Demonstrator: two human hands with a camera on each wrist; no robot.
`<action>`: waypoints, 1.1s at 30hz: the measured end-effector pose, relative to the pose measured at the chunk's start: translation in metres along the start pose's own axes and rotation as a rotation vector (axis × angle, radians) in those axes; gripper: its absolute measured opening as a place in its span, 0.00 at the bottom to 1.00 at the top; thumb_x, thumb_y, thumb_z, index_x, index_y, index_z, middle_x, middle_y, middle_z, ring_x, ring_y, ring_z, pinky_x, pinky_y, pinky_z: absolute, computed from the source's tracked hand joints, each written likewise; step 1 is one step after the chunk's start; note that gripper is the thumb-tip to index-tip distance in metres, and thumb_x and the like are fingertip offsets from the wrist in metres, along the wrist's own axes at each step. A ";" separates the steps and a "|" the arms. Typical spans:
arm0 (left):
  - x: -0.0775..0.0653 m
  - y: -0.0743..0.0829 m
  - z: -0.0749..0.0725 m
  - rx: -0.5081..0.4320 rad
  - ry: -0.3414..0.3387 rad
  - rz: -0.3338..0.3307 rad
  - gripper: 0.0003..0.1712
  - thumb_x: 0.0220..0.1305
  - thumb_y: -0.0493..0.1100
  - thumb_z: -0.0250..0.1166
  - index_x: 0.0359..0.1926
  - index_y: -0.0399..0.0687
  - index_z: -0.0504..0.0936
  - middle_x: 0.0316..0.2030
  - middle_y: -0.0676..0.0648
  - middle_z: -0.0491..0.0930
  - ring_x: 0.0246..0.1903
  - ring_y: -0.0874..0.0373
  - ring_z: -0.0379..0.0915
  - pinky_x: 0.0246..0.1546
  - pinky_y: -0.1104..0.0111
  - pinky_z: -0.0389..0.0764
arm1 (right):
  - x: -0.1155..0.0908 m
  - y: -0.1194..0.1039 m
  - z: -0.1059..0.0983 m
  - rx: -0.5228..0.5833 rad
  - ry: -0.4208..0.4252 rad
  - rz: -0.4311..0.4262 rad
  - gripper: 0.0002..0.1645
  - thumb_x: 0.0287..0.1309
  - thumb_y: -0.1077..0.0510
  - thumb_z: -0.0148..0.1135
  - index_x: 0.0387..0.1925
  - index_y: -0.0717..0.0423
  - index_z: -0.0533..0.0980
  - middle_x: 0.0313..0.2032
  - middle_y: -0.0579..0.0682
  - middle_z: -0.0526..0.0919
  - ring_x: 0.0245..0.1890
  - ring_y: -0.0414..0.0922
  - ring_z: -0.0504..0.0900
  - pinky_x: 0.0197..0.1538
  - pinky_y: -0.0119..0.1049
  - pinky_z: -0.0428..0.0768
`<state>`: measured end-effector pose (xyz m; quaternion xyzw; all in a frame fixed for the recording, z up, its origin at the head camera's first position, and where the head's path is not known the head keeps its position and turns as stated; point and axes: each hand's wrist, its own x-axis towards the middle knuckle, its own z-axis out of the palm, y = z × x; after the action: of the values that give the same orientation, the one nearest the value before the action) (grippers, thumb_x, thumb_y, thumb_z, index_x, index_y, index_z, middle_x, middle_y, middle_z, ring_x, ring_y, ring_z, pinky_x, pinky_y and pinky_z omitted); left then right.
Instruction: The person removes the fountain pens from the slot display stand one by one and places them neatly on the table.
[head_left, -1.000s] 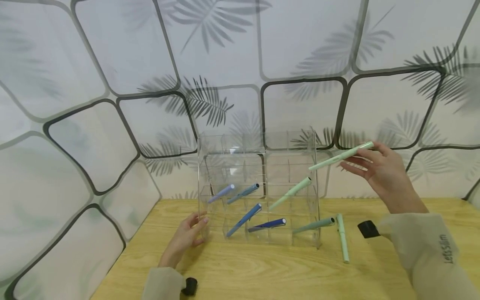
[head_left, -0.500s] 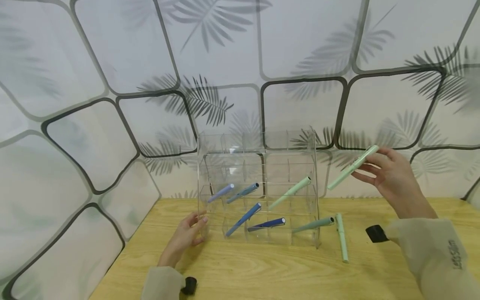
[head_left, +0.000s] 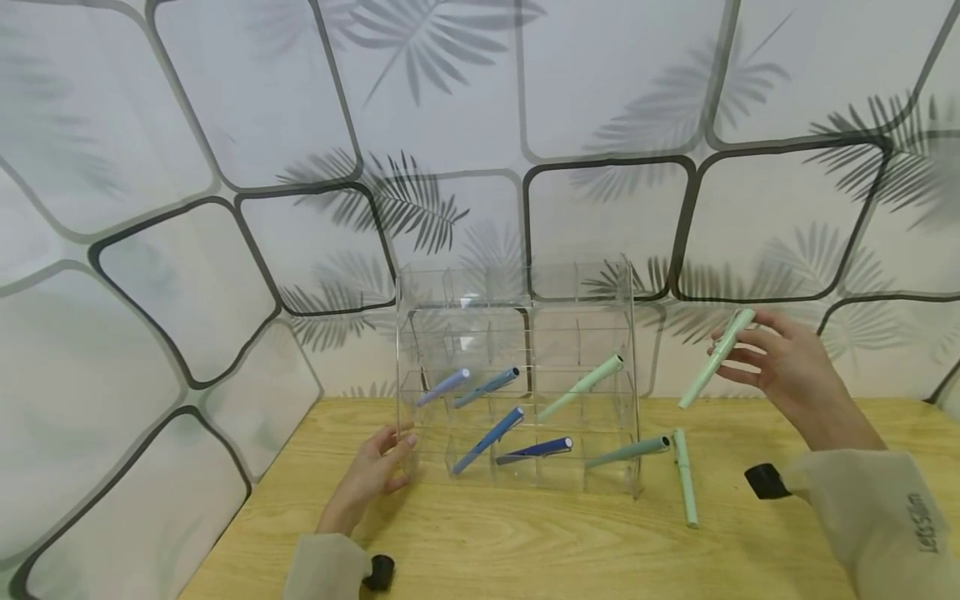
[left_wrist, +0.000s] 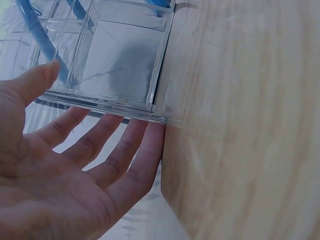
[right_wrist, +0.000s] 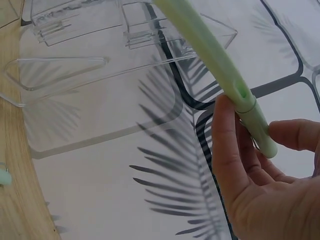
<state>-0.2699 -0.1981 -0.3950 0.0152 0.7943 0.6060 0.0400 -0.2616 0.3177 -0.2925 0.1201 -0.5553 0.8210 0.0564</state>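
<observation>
A clear acrylic pen rack (head_left: 517, 329) with tiered compartments stands on the wooden table. My left hand (head_left: 369, 473) holds its left side, thumb (left_wrist: 42, 82) at the front and fingers reaching behind the side panel, their tips partly hidden. To the right of the rack, my right hand (head_left: 787, 367) pinches a capped light green pen (head_left: 716, 358) near its clip end, between thumb and fingers. The pen is tilted, lower end pointing down-left, above the table. In the right wrist view the same pen (right_wrist: 210, 52) shows a small window in its barrel.
Several pens lean in the rack's lower tiers, among them a lavender pen (head_left: 444, 387), a dark blue pen (head_left: 534, 451) and a grey-green pen (head_left: 628, 451). Another light green pen (head_left: 686, 479) lies on the table (head_left: 525, 550) beside the rack. A patterned curtain (head_left: 600, 92) hangs behind.
My right hand has drawn right and down from the rack's edge, and its pen has swung from nearly level to steeply tilted. The left hand and the rack stay put.
</observation>
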 end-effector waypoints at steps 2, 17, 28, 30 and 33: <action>0.000 0.000 0.000 0.004 0.001 0.002 0.30 0.77 0.47 0.58 0.72 0.36 0.66 0.69 0.27 0.61 0.68 0.31 0.59 0.46 0.57 0.85 | -0.001 0.002 -0.004 -0.022 -0.007 0.010 0.12 0.74 0.68 0.53 0.54 0.55 0.69 0.39 0.52 0.87 0.38 0.49 0.88 0.38 0.42 0.88; -0.003 0.000 -0.002 0.001 -0.030 0.015 0.32 0.78 0.48 0.57 0.73 0.36 0.64 0.72 0.25 0.55 0.69 0.29 0.55 0.53 0.51 0.82 | -0.008 0.022 -0.027 -0.034 -0.017 0.098 0.16 0.77 0.66 0.49 0.54 0.42 0.73 0.41 0.48 0.89 0.39 0.45 0.88 0.39 0.39 0.87; -0.004 -0.001 -0.002 -0.009 -0.029 0.006 0.30 0.78 0.46 0.57 0.72 0.36 0.65 0.72 0.26 0.56 0.69 0.30 0.56 0.53 0.52 0.82 | -0.006 0.036 -0.035 -0.307 -0.021 0.225 0.16 0.75 0.62 0.56 0.46 0.33 0.79 0.39 0.44 0.87 0.38 0.45 0.88 0.40 0.39 0.87; -0.003 -0.001 -0.002 -0.016 -0.031 0.007 0.30 0.78 0.46 0.58 0.72 0.36 0.65 0.72 0.26 0.55 0.69 0.30 0.56 0.53 0.52 0.82 | -0.006 0.038 -0.036 -0.367 -0.022 0.254 0.16 0.74 0.61 0.57 0.45 0.31 0.79 0.39 0.45 0.85 0.38 0.45 0.87 0.41 0.41 0.87; -0.003 0.001 -0.002 -0.013 -0.038 0.013 0.31 0.77 0.48 0.58 0.72 0.36 0.65 0.72 0.25 0.55 0.69 0.29 0.56 0.52 0.52 0.82 | -0.006 0.041 -0.037 -0.448 -0.023 0.294 0.18 0.74 0.60 0.58 0.43 0.27 0.79 0.38 0.45 0.83 0.38 0.44 0.86 0.41 0.42 0.86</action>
<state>-0.2672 -0.2002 -0.3938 0.0316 0.7893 0.6110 0.0511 -0.2699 0.3373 -0.3439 0.0320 -0.7352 0.6756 -0.0447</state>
